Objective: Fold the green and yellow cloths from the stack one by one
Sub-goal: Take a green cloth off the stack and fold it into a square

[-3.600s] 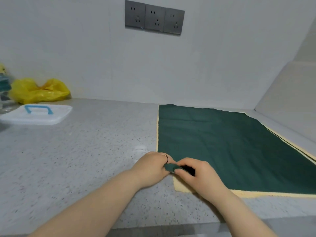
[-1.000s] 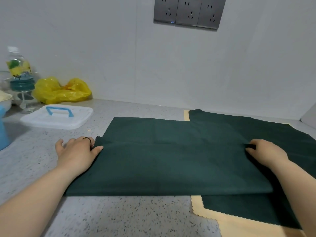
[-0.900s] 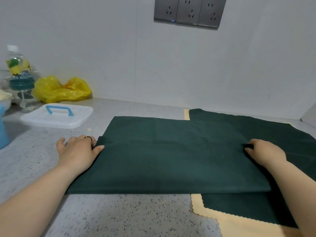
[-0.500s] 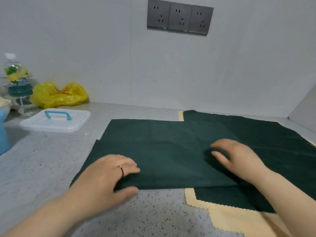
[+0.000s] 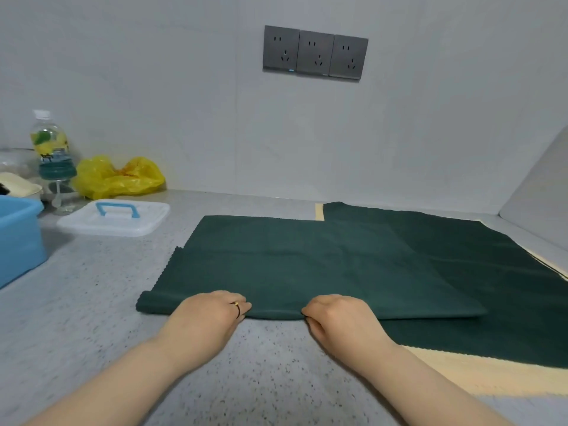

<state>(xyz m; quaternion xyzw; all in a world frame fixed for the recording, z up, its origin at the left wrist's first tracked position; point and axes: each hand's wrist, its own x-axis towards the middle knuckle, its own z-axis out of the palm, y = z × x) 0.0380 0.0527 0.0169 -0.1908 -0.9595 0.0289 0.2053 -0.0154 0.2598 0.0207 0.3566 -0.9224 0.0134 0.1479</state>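
Left hand [image 5: 209, 315] and right hand [image 5: 341, 318] grip near fold of green cloth [image 5: 307, 265].

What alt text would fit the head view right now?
The left hand and right hand grip the near edge of a folded green cloth on a counter. It partly overlies the cloth stack at right; a white lid sits far left.

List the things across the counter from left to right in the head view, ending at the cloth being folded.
From the left: blue tub → bottle → yellow bag → green cloth.
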